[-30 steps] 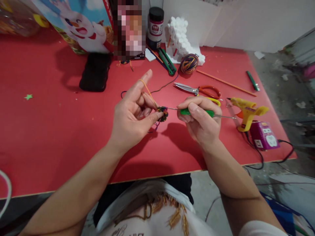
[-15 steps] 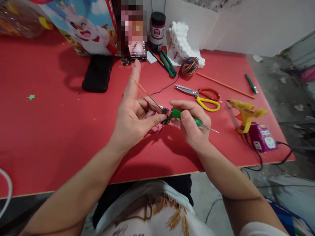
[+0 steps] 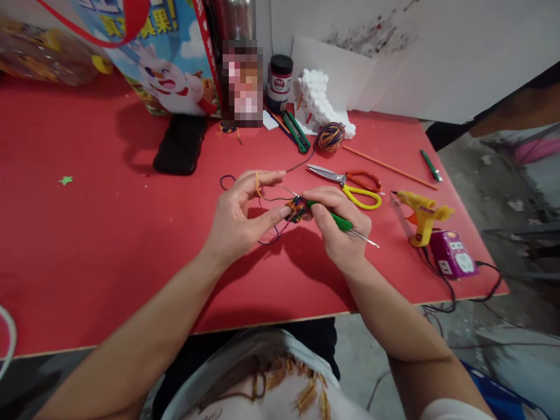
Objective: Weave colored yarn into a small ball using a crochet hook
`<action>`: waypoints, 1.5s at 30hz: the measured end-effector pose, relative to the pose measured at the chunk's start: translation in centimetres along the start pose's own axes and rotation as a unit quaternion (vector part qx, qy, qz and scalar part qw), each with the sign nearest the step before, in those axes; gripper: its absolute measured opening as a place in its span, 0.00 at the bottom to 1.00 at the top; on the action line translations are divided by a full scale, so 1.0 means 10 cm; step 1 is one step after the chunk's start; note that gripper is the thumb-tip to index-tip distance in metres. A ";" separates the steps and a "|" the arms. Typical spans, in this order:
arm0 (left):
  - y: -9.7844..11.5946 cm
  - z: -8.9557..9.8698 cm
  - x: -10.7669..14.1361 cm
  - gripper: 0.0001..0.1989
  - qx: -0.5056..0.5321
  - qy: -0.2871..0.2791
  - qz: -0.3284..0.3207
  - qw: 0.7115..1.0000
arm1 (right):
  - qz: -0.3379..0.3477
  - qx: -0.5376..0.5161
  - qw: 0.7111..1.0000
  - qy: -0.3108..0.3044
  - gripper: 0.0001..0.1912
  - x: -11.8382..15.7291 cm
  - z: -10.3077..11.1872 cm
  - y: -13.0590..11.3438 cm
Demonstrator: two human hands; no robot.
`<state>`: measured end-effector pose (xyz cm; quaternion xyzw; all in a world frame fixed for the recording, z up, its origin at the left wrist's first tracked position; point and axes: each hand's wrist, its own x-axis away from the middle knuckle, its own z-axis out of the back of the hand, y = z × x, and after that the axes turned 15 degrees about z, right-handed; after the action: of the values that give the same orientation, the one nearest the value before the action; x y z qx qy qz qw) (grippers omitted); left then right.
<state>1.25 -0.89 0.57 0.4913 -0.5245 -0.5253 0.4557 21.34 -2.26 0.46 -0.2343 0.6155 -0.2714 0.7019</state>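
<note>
Evidently, the item under inspection is a small knitted piece (image 3: 297, 209) in mixed colours, held between the two hands near the middle of the red table (image 3: 109, 262), apparently raised clear of the surface. The left hand (image 3: 236, 217) pinches its left side with the thumb, the index finger stretched out to the right with an orange strand of yarn (image 3: 257, 182) looped round it. The right hand (image 3: 341, 224) is closed on the green handle of a hook (image 3: 342, 222), whose thin metal shaft crosses the far edge of the piece and points far left. Whether the tip has caught a strand cannot be told from where I stand.

Handling, as judged: the piece should weigh next to nothing, be soft and yielding, and is unlikely to slip or break. Its weak point is loose stitches, which a careless tug could stretch or undo. Best hold is a light pinch on the finished fabric just beside the working edge, leaving the far edge free. The hook looks rigid and is best taken by the handle, as bare metal also projects from its near right end. A strand leads left from the yarn ball (image 3: 331, 137), beyond the scissors (image 3: 342, 178).
</note>
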 end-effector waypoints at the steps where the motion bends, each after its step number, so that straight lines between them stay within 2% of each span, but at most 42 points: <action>1: 0.01 0.01 0.00 0.20 -0.024 0.007 -0.004 1.000 | 0.004 0.002 1.000 0.004 0.12 0.00 0.00 0.00; 5: 0.06 -0.01 0.01 0.08 -0.085 0.001 -0.012 0.996 | 0.028 0.001 0.999 0.022 0.12 -0.01 0.00 0.00; 9: 0.06 -0.03 0.04 0.09 -0.128 -0.024 -0.057 0.990 | 0.009 0.002 1.000 0.030 0.11 -0.02 -0.01 -0.01; 12: 0.07 -0.06 0.06 0.10 -0.112 -0.020 -0.078 0.990 | -0.009 -0.006 0.999 0.031 0.10 -0.01 -0.01 -0.02; 17: 0.06 -0.13 0.07 0.03 -0.001 -0.010 -0.033 0.999 | 0.004 -0.001 1.000 -0.005 0.12 0.03 0.01 -0.01; 20: 0.04 -0.17 0.06 0.05 0.039 -0.017 0.000 0.999 | 0.030 0.027 0.999 -0.022 0.13 0.04 0.01 -0.01; 25: 0.00 -0.21 0.08 0.09 0.084 0.005 0.036 0.996 | 0.071 0.053 0.996 -0.018 0.15 0.03 0.00 0.01; 30: -0.06 -0.21 0.08 0.14 0.173 -0.011 0.123 0.977 | 0.062 0.033 0.997 -0.035 0.15 0.05 -0.01 0.04; 34: -0.05 -0.21 0.06 0.16 0.219 -0.020 0.146 0.965 | 0.057 0.025 0.997 -0.040 0.16 0.07 -0.03 0.06; 39: 0.05 -0.22 0.08 0.17 0.209 -0.025 0.161 0.964 | 0.030 -0.002 0.999 -0.044 0.15 0.10 -0.01 0.10; 45: 0.12 -0.21 0.11 0.18 0.161 0.001 0.174 0.971 | 0.026 0.008 0.999 -0.032 0.12 0.09 0.00 0.10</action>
<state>3.23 -2.22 1.78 0.4601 -0.6793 -0.3462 0.4549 21.50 -2.10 -0.89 -0.2210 0.5966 -0.2499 0.7299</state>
